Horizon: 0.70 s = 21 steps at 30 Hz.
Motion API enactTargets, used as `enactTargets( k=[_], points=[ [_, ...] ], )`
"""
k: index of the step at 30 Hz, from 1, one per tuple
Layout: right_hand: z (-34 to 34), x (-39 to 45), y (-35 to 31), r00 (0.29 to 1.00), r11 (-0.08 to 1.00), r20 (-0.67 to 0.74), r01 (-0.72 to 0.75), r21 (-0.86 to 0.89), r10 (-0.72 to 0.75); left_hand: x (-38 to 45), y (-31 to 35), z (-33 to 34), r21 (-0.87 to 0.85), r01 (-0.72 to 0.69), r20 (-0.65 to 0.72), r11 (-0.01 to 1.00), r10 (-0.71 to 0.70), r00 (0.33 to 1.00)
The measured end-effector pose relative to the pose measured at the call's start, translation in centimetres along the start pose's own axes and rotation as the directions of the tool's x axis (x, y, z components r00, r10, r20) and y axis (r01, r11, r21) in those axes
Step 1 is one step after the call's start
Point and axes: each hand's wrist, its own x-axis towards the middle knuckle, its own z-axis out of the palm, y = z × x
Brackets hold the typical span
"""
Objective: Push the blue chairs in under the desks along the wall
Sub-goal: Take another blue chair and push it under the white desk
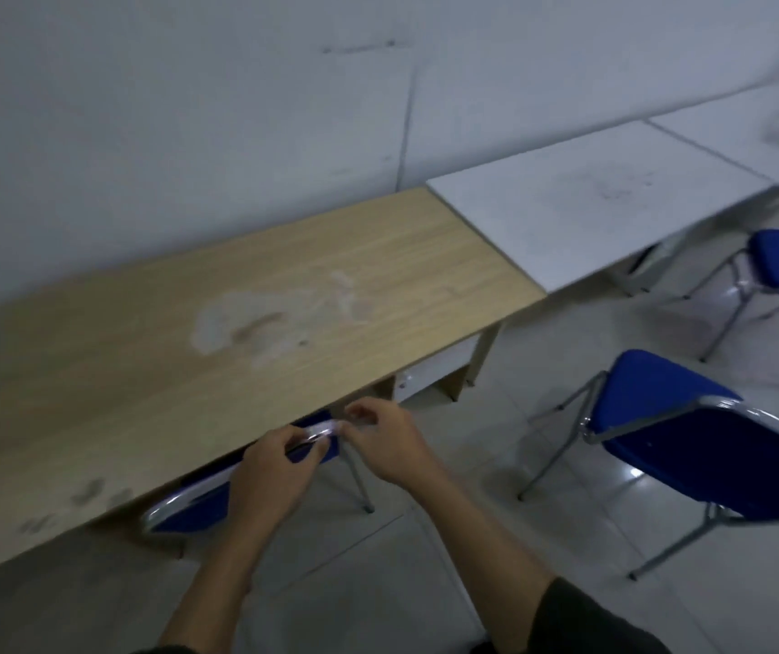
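No writing, label, brand or number can be read anywhere here. The wooden worktop (255, 332) shows only pale stains, and the wall (189, 110) just faint scuffs.
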Motion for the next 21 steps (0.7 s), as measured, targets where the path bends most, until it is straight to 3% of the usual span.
enactTargets(
  k=[8,13,21],
  points=[
    [-17.2,-5.5,9.6,0.952,0.98,-0.272,-0.095,0.174,0.14,0.0,16.4,11.4,-0.116,-0.18,0.237,0.977,0.203,0.95],
    [-27.5,-8.5,16.7,0.892,0.958,-0.39,-0.135,0.253,0.229,-2.0,27.6,20.2,-0.129,-0.315,0.28,0.94,0.34,0.898],
    [-40.5,-13.3,29.2,0.769,0.936,-0.544,-0.205,0.288,0.336,-5.5,42.0,33.8,-0.212,-0.35,0.449,0.912,0.409,0.794]
  ],
)
